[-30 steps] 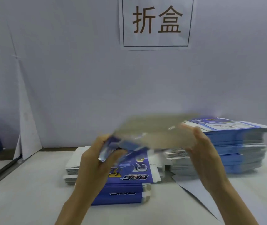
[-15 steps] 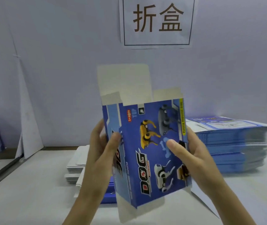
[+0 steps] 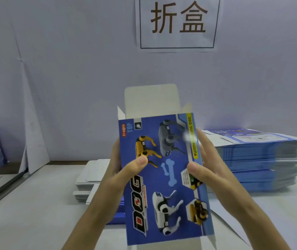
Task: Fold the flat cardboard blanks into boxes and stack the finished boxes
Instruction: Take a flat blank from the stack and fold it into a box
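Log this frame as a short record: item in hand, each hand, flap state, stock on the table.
held item: blue printed cardboard box, opened out, held upright
left hand: grips its left edge, thumb on front
right hand: grips its right edge, thumb on front
top flap: plain, standing open, untucked
stock right: tall stack of flat blue blanks on white table
stock left: low stack of white-faced flat blanks

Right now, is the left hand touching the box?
Touching. Head view: the left hand grips the box at its left edge, thumb pressed on the printed front.
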A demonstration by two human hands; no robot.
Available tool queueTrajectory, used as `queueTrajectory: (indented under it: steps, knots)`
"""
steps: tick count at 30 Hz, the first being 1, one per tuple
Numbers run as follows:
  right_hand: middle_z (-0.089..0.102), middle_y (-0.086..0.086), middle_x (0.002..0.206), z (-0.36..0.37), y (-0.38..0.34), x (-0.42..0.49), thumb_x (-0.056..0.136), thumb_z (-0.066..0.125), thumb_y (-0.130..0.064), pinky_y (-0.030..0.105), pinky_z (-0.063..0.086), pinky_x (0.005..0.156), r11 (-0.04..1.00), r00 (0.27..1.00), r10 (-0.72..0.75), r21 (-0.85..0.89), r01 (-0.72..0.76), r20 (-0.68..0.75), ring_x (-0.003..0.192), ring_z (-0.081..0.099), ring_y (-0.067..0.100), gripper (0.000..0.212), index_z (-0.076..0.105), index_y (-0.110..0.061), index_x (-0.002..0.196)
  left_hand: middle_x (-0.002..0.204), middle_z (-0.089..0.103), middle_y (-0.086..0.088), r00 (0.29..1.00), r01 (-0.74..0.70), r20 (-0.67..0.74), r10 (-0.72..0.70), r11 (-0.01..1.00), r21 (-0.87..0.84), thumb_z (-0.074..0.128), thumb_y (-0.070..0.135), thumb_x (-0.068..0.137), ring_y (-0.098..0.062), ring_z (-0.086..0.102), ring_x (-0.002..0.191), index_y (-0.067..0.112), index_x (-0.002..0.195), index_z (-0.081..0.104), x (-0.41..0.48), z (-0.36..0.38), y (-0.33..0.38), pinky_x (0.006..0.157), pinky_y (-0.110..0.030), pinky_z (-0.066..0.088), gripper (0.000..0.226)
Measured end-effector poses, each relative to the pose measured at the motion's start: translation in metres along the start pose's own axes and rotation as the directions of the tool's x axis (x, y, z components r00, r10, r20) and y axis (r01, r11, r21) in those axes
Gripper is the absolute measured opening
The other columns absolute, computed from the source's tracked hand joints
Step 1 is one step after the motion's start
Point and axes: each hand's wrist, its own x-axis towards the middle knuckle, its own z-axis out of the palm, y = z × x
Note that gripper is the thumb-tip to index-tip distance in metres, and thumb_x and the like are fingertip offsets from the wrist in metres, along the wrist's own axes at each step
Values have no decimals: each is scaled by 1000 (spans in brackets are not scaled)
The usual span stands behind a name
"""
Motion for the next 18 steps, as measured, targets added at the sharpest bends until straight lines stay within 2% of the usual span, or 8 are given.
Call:
queueTrajectory:
  steps: [2, 5, 7, 10, 12, 15, 16, 18]
  knots:
    - [42, -52, 126, -2, -5, -2, 66, 62, -57, 5, 47, 78, 998, 999, -28, -52, 26, -33, 111, 51, -21, 86, 25, -58, 143, 102, 74, -5, 999, 41, 20, -40, 999, -21, 80, 44, 51, -26, 74, 81, 30, 123, 56, -1, -4, 3, 58, -29, 58, 77]
    - [39, -36, 144, -6, -10, -4, 68, 62, -56, 12, 49, 85, 986, 985, -131, -119, 118, -110, 124, 51, -7, 79, 30, -63, 140, 99, 75, -5, 992, 74, 104, -76, 997, 21, 90, 58, 33, -26, 74, 79, 42, 105, 66, -3, -7, 6, 58, -29, 58, 78]
    - [35, -34, 148, -6, -13, -6, 69, 64, -56, 20, 50, 87, 971, 979, -179, -180, 160, -95, 128, 48, -5, 78, 30, -64, 139, 96, 75, -5, 990, 72, 117, -75, 997, 34, 88, 64, 29, -27, 74, 75, 47, 92, 68, -4, -6, 7, 55, -29, 57, 68]
    - [33, -33, 150, -4, -17, -9, 68, 67, -55, 24, 47, 88, 947, 978, -205, -259, 189, -35, 131, 45, -5, 87, 22, -66, 141, 89, 75, -4, 992, 42, 118, -41, 999, -8, 89, 63, 28, -24, 73, 69, 45, 90, 70, -6, 0, 6, 52, -28, 57, 67]
    - [31, -29, 152, -4, -19, -10, 67, 69, -50, 23, 50, 85, 937, 975, -221, -282, 207, -18, 131, 46, 1, 93, 17, -63, 143, 87, 75, -3, 994, 26, 111, -24, 999, -19, 90, 62, 27, -23, 73, 68, 42, 93, 68, -8, 4, 7, 51, -26, 56, 72]
    - [29, -29, 153, -5, -21, -11, 66, 68, -45, 12, 50, 82, 918, 967, -255, -310, 248, 19, 128, 47, -1, 96, 17, -59, 146, 86, 75, 0, 996, -38, 80, 39, 999, -22, 89, 64, 28, -20, 73, 67, 43, 92, 70, -11, 7, 9, 51, -25, 56, 69]
    - [30, -26, 154, -4, -22, -12, 66, 68, -44, 16, 52, 84, 918, 966, -258, -308, 252, 21, 128, 49, 3, 95, 20, -59, 146, 85, 75, 0, 996, -54, 74, 56, 998, -23, 88, 65, 29, -20, 73, 67, 44, 88, 71, -11, 8, 10, 50, -24, 55, 64]
    - [34, -19, 154, -3, -24, -12, 64, 68, -42, 33, 56, 87, 919, 965, -261, -300, 255, 20, 125, 53, 13, 92, 25, -58, 143, 85, 75, -1, 994, -77, 81, 78, 997, -20, 88, 65, 32, -21, 73, 66, 46, 87, 70, -13, 9, 13, 50, -25, 56, 61]
